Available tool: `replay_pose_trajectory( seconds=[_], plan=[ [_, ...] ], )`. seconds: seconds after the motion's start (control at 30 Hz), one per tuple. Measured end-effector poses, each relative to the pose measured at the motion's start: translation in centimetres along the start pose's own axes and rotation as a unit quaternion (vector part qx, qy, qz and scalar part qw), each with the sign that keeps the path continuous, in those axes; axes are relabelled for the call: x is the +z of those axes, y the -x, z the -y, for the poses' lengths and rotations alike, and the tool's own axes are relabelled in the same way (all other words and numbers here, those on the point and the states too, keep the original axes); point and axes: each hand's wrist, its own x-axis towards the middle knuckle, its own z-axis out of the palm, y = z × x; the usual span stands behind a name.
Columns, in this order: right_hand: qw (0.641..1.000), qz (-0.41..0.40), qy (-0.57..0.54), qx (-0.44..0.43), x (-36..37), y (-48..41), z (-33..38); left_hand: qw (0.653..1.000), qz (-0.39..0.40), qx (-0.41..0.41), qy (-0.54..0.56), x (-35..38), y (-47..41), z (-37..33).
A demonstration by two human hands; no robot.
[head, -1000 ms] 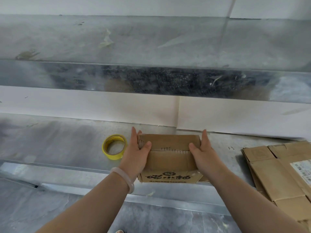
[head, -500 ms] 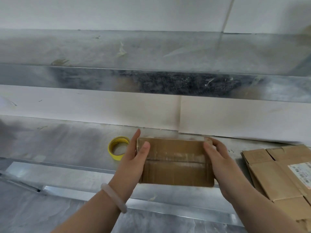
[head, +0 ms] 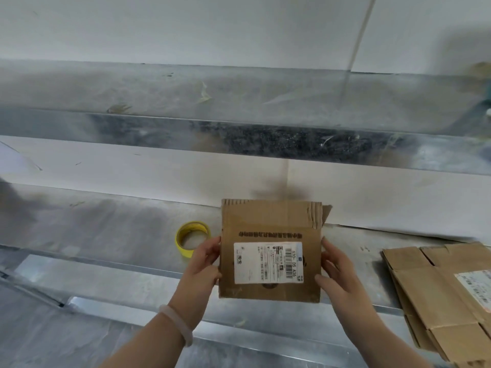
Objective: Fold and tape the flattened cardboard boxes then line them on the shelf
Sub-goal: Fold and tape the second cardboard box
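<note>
Now gripping the cardboard box point(head: 269, 221) by its side edges with left hand point(head: 203, 265) and right hand point(head: 338, 272) — upright, label point(head: 268, 262) toward the camera.

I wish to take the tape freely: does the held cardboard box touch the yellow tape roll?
Apart. The head view shows a strip of bare shelf between the cardboard box and the yellow tape roll.

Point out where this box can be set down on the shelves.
Lower shelf: wide bare stretch left of the tape; narrower gap between the held box and the flat stack. Upper shelf bare but for scraps. Crowded at the right end, where the stack lies.
</note>
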Motion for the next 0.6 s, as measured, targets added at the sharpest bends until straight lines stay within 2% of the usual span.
replay_pose_trajectory(
  seconds=[0.1,0.17,0.23,0.37,0.5,0.6],
  plan=[
    [0.998,-0.03,-0.049,0.004,-0.4,0.2,-0.1,0.994,-0.025,-0.034,0.099,-0.5,0.0,0.5],
    [0.997,-0.059,-0.054,0.013,-0.6,-0.1,0.2,0.994,-0.042,-0.031,0.098,-0.3,0.0,0.2],
    [0.997,-0.062,-0.039,0.03,-0.5,-0.4,0.7,0.996,-0.051,-0.042,0.054,-0.1,-0.3,0.0],
    [0.997,-0.042,0.015,0.061,-0.3,-0.5,2.0,0.989,-0.063,-0.13,0.001,0.0,-1.0,-1.2],
    [0.988,-0.033,0.128,0.074,-0.6,-1.6,4.2,0.983,-0.01,-0.162,-0.09,-0.1,-3.1,-4.2],
    [0.981,-0.027,0.171,0.087,-0.7,-2.7,5.1,0.969,0.045,-0.13,-0.207,-0.1,-5.2,-7.0]
  ],
)
